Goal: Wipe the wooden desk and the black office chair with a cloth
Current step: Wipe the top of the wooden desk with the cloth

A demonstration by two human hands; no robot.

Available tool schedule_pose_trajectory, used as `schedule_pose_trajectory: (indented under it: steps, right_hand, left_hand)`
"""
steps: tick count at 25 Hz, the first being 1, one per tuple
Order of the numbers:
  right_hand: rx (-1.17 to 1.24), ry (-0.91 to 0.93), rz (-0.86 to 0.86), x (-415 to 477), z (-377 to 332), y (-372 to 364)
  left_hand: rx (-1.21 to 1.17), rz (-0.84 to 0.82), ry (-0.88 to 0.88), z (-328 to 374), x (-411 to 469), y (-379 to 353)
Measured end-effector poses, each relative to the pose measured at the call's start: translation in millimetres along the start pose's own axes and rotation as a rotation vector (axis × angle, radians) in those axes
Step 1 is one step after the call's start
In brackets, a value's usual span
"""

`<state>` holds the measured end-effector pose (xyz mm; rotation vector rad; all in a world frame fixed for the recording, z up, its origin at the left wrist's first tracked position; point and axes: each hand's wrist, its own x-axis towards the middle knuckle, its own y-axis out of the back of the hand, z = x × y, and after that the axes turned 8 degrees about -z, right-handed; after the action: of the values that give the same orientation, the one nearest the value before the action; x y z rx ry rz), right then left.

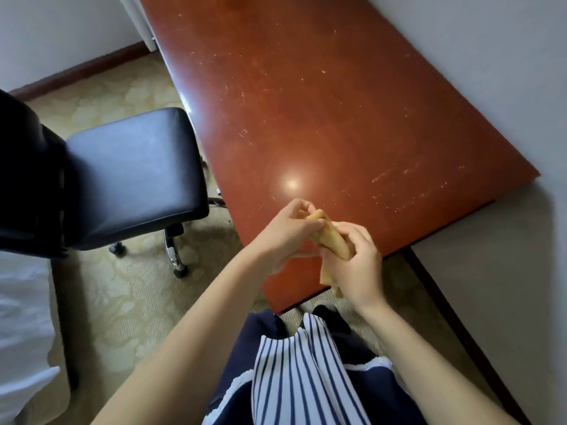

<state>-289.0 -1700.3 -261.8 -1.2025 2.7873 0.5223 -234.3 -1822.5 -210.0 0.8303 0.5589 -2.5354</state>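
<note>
Desk: long reddish-brown polished wooden desk, set with its right long edge against a pale wall. Surface glossy, with one round light reflection near the person's end and many fine pale scratches across the top.
Floor: beige patterned carpet to the left of the desk and under the chair.
Chair: black padded leather office chair on castors, standing just beside the desk's left edge; seat cushion faces the desk, the backrest dark at the far left of the view.
Bedding: white fabric at the lower left edge, partly cut off by the frame.
Clothing: navy garment with white trim and a blue-and-white striped front panel, seen from above at the bottom centre.
Arms: both forearms bare, reaching forward and converging above the desk's near corner.
Left hand: left hand raised over the desk edge, fingers curled, thumb and fingertips pinching the upper end of the cloth.
Right hand: right hand back towards the camera, fingers wrapped round the lower part of the cloth.
Cloth: small yellowish-tan cloth, bunched into a narrow roll, held between both hands above the desk's near corner; whether it touches the wood cannot be told.
</note>
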Motion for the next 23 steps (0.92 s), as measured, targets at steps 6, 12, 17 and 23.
schedule_pose_trajectory:
  steps: [6, 12, 17, 23]
  right_hand:
    - [-0.425, 0.17, 0.212, 43.1, 30.7, 42.2]
    - [-0.673, 0.095, 0.035, 81.3, 58.1, 27.3]
    - [-0.756, 0.226, -0.144, 48.9, 56.7, -28.4]
    - [-0.778, 0.621, -0.54, -7.6, 69.0, -15.1]
  left_hand:
    - [0.456, 0.4, -0.136, -45.7, 7.3, 15.0]
    - [0.596, 0.608, 0.088, -114.2, -17.4, 39.3]
    - [0.688, 0.494, 0.266, -149.3, -29.3, 40.5]
    - [0.663, 0.484, 0.109, -151.4, -30.8, 35.3]
